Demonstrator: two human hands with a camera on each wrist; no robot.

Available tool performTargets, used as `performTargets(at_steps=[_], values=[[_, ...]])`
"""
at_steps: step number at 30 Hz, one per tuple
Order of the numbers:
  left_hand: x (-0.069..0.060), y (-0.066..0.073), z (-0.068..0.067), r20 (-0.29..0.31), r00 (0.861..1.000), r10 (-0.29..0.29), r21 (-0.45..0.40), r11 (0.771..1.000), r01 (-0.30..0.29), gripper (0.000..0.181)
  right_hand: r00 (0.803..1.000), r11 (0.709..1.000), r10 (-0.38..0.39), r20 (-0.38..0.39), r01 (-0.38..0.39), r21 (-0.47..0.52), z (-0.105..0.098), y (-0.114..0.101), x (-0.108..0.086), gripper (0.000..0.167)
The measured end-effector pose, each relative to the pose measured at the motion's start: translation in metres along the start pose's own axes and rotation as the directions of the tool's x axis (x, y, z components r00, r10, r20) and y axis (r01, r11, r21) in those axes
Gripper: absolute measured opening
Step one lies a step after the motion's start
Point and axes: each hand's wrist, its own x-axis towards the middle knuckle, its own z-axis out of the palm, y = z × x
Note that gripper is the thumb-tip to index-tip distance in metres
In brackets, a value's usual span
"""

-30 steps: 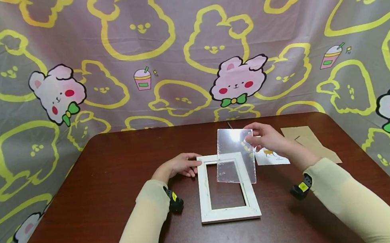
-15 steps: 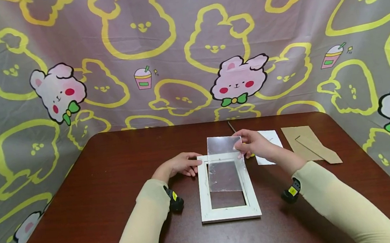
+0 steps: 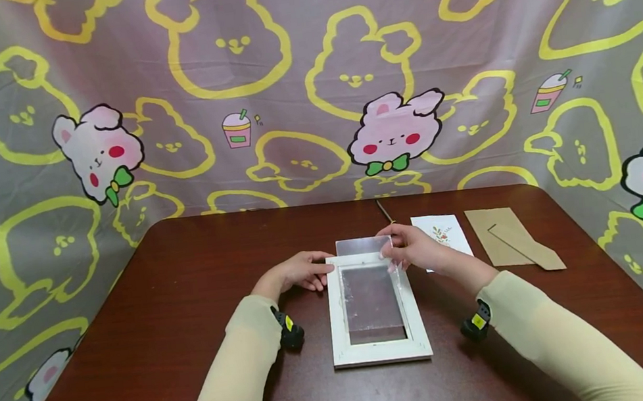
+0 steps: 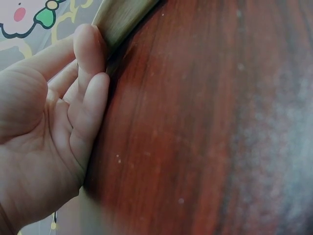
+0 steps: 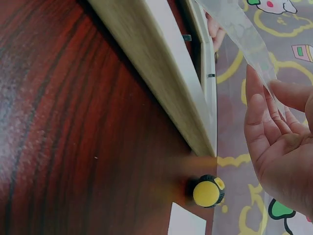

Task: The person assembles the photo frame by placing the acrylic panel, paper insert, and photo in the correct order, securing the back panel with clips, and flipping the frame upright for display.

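Note:
A white picture frame [image 3: 382, 352] lies on the brown table, with its long sides running away from me. My left hand [image 3: 298, 271] grips its far left corner, thumb on top. In the left wrist view the fingers [image 4: 90, 100] lie against the frame's edge [image 4: 124, 22]. Pinched in my right hand [image 3: 417, 247] is a clear plastic sheet [image 3: 371, 297], held by its right edge near the far end. The sheet hangs tilted over the frame's opening, its far end above the far rail. In the right wrist view, the sheet [image 5: 244, 34] stands apart from the frame's near side [image 5: 161, 58].
Right of the frame lies a white card [image 3: 441, 232] with a printed picture. Farther right is a brown backing board [image 3: 507, 242] with a stand leg. A tool with a thin metal shaft [image 3: 383, 210] lies behind my right hand; its yellow-and-black handle [image 5: 206, 193] shows in the right wrist view.
My right hand has brought the clear sheet left and down, from the frame's right side to over its opening. The left hand and the frame have stayed put.

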Motion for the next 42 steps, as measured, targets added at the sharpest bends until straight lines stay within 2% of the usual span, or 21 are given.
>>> performTargets(at_steps=[7, 25, 36, 42], values=[[-0.001, -0.001, 0.000, -0.002, 1.000, 0.003, 0.009, 1.000, -0.003, 0.043, 0.999, 1.000, -0.007, 0.033, 0.007, 0.007, 0.003, 0.007, 0.001, 0.035], [-0.004, 0.001, 0.001, -0.007, 1.000, -0.003, 0.025, 1.000, 0.003, 0.047, 0.999, 1.000, 0.004, 0.044, -0.004, -0.017, 0.013, 0.017, -0.005, 0.034], [-0.003, 0.001, 0.000, -0.009, 1.000, 0.010, 0.035, 0.999, -0.010, 0.046, 0.999, 0.996, 0.001, 0.034, 0.002, -0.093, 0.013, 0.018, -0.008, 0.037], [-0.002, 0.001, 0.000, -0.016, 1.000, 0.007, 0.034, 0.999, -0.007, 0.045, 1.000, 0.985, -0.011, 0.016, 0.014, -0.173, 0.014, 0.013, -0.010, 0.037]])
